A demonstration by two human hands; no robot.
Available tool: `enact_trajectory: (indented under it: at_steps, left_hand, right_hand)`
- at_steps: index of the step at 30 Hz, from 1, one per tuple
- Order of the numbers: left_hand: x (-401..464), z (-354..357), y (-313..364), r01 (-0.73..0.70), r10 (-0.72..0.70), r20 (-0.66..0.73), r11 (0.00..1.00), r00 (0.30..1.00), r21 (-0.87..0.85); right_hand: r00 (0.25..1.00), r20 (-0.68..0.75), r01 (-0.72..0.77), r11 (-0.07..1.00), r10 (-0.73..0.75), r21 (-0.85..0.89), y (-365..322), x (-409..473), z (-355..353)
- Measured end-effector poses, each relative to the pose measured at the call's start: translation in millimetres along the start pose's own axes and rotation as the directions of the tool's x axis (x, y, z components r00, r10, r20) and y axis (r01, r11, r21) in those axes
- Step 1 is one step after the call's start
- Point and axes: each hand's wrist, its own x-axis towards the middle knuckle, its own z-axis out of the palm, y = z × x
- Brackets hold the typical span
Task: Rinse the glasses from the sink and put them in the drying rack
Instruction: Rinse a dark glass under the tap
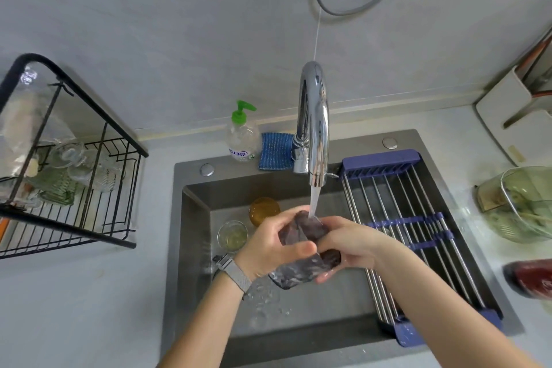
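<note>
You held a dark glass (301, 260) tilted under the running faucet (313, 125), above the sink (191, 218). Your left hand (274, 243) wrapped its side, fingers curled; your right hand (343, 245) gripped its other side. An amber glass (264, 209) and a clear glass (232, 236) stood near the sink's back-left corner.

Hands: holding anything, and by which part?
Both grip one dark glass under the running tap: left hand around its side, right hand at its other side.

Dark purple glass (301, 248) tilted under running water, amber glass (264, 210), clear glass (232, 235) in sink (191, 218)
</note>
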Motion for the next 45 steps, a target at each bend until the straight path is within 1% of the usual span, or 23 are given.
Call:
enact_trajectory:
  at_steps: [3,6,8,10,11,12,14,15,17,19,20,21,23,25,27,29,31,33,34,36,38,42,45]
  left_hand:
    - [-1,9,2,0.017,-0.013,-0.032,0.992,0.999,0.124]
    - [-9,22,-9,0.035,-0.024,-0.287,0.999,0.958,0.031]
    - [-12,31,-14,0.049,-0.188,-0.381,0.937,0.905,-0.347]
    - [-9,36,-15,0.069,-0.377,-0.247,0.655,0.893,-0.752]
    - [-7,38,-13,0.077,-0.409,-0.209,0.581,0.888,-0.81]
    - [-5,39,-10,0.088,-0.423,-0.21,0.585,0.882,-0.806]
    - [2,43,-3,0.124,-0.411,-0.253,0.699,0.876,-0.704]
    - [5,44,-1,0.144,-0.406,-0.273,0.747,0.872,-0.65]
    - [11,42,0,0.185,-0.446,-0.292,0.759,0.846,-0.624]
    - [14,34,-3,0.194,-0.495,-0.267,0.696,0.827,-0.692]
    - [14,33,-4,0.212,-0.512,-0.236,0.67,0.826,-0.712]
    - [13,33,-5,0.243,-0.515,-0.205,0.672,0.832,-0.7]
    - [9,38,-7,0.295,-0.502,-0.151,0.698,0.852,-0.652]
    - [7,39,-7,0.313,-0.511,-0.126,0.683,0.85,-0.66]
    - [7,31,-12,0.337,-0.555,-0.105,0.633,0.825,-0.697]
    - [8,27,-18,0.364,-0.6,-0.062,0.561,0.797,-0.743]
    - [6,31,-20,0.379,-0.611,-0.016,0.512,0.792,-0.771]
    - [8,31,-22,0.393,-0.628,-0.013,0.504,0.778,-0.769]
    - [8,29,-25,0.389,-0.629,-0.014,0.498,0.777,-0.775]
    - [7,21,-31,0.396,-0.627,0.019,0.468,0.779,-0.79]
    - [6,18,-32,0.404,-0.625,0.057,0.43,0.778,-0.808]
    - [6,24,-29,0.431,-0.632,0.095,0.404,0.769,-0.807]
    - [5,17,-36,0.473,-0.646,0.106,0.427,0.756,-0.771]
  right_hand:
    - [0.998,-0.055,0.005,0.991,-0.013,-0.137,-3,7,3]
    - [0.987,-0.132,0.086,0.996,-0.089,-0.028,3,9,-2]
    - [0.966,-0.236,0.137,0.98,-0.1,0.145,10,9,2]
    - [0.939,-0.336,0.15,0.964,-0.07,0.219,18,12,13]
    - [0.919,-0.389,0.137,0.98,-0.071,0.144,21,15,17]
    - [0.876,-0.471,0.118,0.993,-0.106,-0.004,25,21,17]
    - [0.772,-0.607,0.036,0.966,-0.19,-0.257,22,28,14]
    - [0.739,-0.645,0.014,0.961,-0.196,-0.276,19,26,12]
    - [0.806,-0.55,0.086,0.963,-0.218,-0.256,13,21,4]
    - [0.93,-0.297,0.121,0.942,-0.218,-0.313,7,11,-5]
    - [0.952,-0.242,0.092,0.927,-0.189,-0.363,5,8,-8]
    - [0.942,-0.274,0.054,0.892,-0.195,-0.448,2,8,-10]
    - [0.832,-0.446,-0.022,0.783,-0.33,-0.621,0,13,-7]
    - [0.754,-0.478,0.025,0.748,-0.45,-0.664,1,16,-3]
    - [0.841,-0.336,0.131,0.762,-0.424,-0.634,3,16,-6]
    - [0.911,-0.272,0.062,0.756,-0.309,-0.651,0,17,-10]
    - [0.836,-0.429,-0.091,0.685,-0.342,-0.723,0,25,-5]
    - [0.753,-0.499,-0.093,0.681,-0.43,-0.727,1,31,3]
    - [0.772,-0.454,-0.029,0.69,-0.444,-0.723,1,32,1]
    - [0.888,-0.289,0.085,0.746,-0.358,-0.66,-1,28,-12]
    - [0.952,-0.206,0.07,0.817,-0.226,-0.572,-5,21,-15]
    - [0.817,-0.389,0.029,0.704,-0.426,-0.71,-1,28,5]
    - [0.933,-0.183,0.134,0.771,-0.309,-0.622,3,18,-10]
